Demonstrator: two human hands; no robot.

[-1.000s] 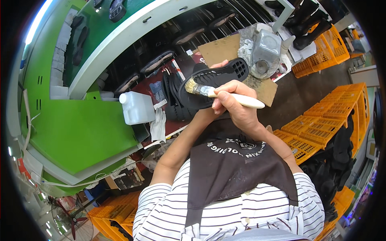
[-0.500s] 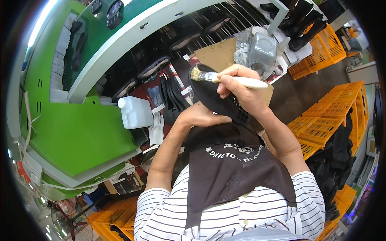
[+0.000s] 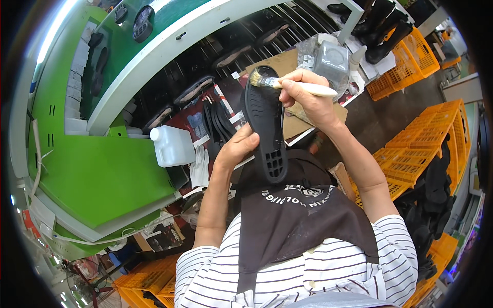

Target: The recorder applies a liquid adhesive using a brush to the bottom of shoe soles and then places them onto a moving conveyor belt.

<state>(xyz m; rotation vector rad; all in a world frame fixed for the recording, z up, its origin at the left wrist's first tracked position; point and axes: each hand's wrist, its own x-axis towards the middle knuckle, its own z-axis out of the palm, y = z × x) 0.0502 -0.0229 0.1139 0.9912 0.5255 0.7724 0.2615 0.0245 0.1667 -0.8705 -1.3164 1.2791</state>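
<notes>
A black shoe sole [image 3: 264, 120] is held upright in front of my apron, its wide toe end away from me and its gridded heel end nearest. My left hand [image 3: 237, 148] grips the sole by its left edge, thumb on the upper face, the other fingers partly hidden beneath. My right hand [image 3: 309, 100] is closed round the pale handle of a paintbrush [image 3: 313, 89]. The brush's yellowish bristles touch the sole near its toe end.
Left of my hands stand a white plastic jug [image 3: 173, 146] and a white glove [image 3: 199, 167]. Black strips [image 3: 217, 122] lie beyond. A clear container [image 3: 331, 60] sits at the far right, with black boots [image 3: 382, 31] behind. Orange crates [image 3: 411, 154] hold black soles. A green machine [image 3: 102, 174] fills the left.
The sole has turned from a slant to nearly straight, showing its whole upper face. My left hand has shifted along its edge. The brush has moved slightly right and away from me.
</notes>
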